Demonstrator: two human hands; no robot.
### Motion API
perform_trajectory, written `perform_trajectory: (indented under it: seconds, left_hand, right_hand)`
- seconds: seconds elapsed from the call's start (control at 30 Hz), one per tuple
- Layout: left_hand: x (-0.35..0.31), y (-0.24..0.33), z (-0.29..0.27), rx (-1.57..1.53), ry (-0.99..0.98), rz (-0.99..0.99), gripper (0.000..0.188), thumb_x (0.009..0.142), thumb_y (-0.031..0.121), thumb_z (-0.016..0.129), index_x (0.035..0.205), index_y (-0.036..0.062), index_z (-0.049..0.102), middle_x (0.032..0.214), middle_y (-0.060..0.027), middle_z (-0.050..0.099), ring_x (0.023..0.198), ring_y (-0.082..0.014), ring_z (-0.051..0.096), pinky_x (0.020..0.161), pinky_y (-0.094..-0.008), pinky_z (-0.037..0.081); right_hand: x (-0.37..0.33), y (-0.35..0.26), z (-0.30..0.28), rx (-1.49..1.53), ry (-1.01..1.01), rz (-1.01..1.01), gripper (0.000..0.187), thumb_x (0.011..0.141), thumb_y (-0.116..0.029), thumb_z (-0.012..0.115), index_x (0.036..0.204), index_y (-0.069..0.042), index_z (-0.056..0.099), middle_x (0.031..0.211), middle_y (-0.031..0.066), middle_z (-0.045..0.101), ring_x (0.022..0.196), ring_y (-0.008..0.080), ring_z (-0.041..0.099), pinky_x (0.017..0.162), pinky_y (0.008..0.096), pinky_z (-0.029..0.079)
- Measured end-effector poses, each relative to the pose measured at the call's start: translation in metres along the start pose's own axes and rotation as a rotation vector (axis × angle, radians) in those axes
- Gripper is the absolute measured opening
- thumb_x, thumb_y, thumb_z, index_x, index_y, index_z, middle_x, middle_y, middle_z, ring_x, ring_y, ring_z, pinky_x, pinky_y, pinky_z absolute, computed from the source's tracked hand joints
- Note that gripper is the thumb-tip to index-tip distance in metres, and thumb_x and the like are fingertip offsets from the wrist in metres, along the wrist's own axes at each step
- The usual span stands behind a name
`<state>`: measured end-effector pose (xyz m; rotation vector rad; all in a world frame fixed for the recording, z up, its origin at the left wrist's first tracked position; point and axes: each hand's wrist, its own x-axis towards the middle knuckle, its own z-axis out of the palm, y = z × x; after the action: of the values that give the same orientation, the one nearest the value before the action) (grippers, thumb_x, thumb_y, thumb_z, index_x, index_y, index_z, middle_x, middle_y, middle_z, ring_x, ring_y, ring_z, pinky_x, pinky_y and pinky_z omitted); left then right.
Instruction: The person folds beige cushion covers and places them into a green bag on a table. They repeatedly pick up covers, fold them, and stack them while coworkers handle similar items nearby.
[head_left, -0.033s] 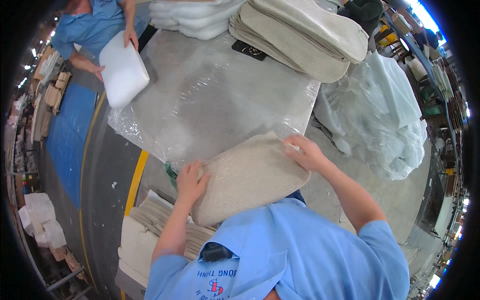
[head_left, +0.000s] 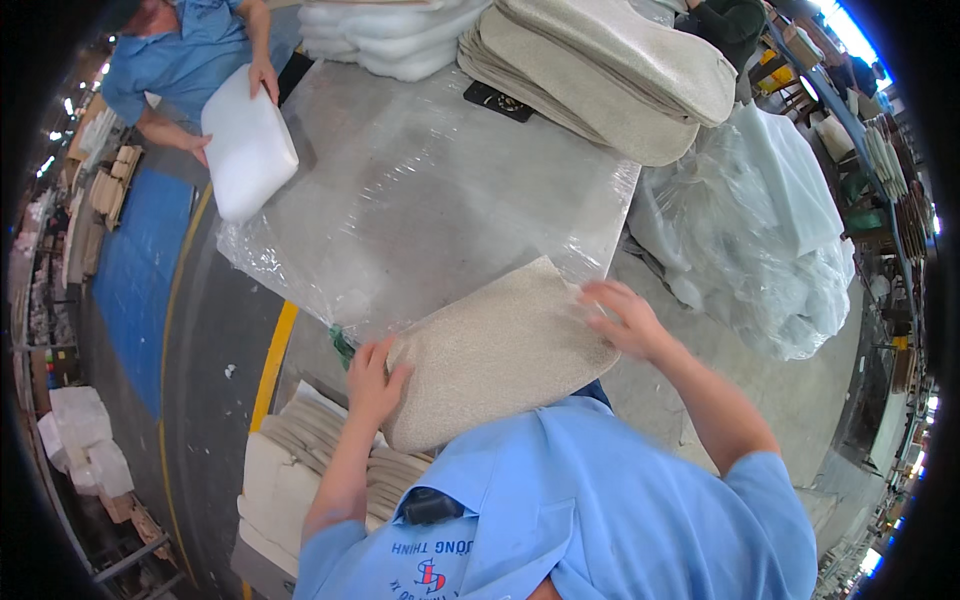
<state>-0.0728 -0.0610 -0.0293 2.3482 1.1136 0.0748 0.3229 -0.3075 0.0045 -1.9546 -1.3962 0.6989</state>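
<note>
Handling beige fabric piece point(head_left: 500, 355), two-handed

Head view: piece is set aslant at near edge of plastic-covered table point(head_left: 480, 195), before blue shirt point(head_left: 630, 480). Left edge is touched by left hand point(head_left: 376, 385), right edge by loosely curled right hand point(head_left: 636, 325); whether gripped cannot be told.

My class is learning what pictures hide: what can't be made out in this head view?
In the head view:
Inside of the beige cushion cover: hidden by its fabric.
Part of the black object: covered by the beige fabric stack.
Co-worker: top of head cut off by upper edge.
Far-left shelf goods: too small.
Palm of the right hand: hidden by its back.
</note>
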Motion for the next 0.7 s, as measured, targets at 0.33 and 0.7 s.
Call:
perform_trajectory:
  seconds: [0.33,0.7]
  left_hand:
    - [-0.044,0.011,-0.005,-0.912,0.319,-0.536,0.059,0.115,0.043,0.037,0.137,-0.0019,0.068,0.155,-0.0212,0.055,0.145,-0.0307,0.05,0.12,-0.0397,0.037]
    - [-0.012,0.09,-0.071,-0.028,-0.007,0.178,0.067,0.092,0.038,0.079,0.146,0.0049,0.057,0.136,-0.0201,0.067,0.124,-0.0405,0.064,0.103,-0.0468,0.052]
  right_hand:
    - [0.037,-0.041,0.033,-0.071,0.35,0.117,0.036,0.103,-0.037,0.06,0.1,-0.006,0.078,0.092,0.019,0.075,0.096,0.0415,0.07,0.085,0.0497,0.053]
    - [0.096,-0.057,-0.014,-0.088,-0.176,0.015,0.053,0.093,-0.051,0.073,0.129,-0.011,0.073,0.112,0.0161,0.078,0.107,0.0384,0.072,0.088,0.0484,0.057]
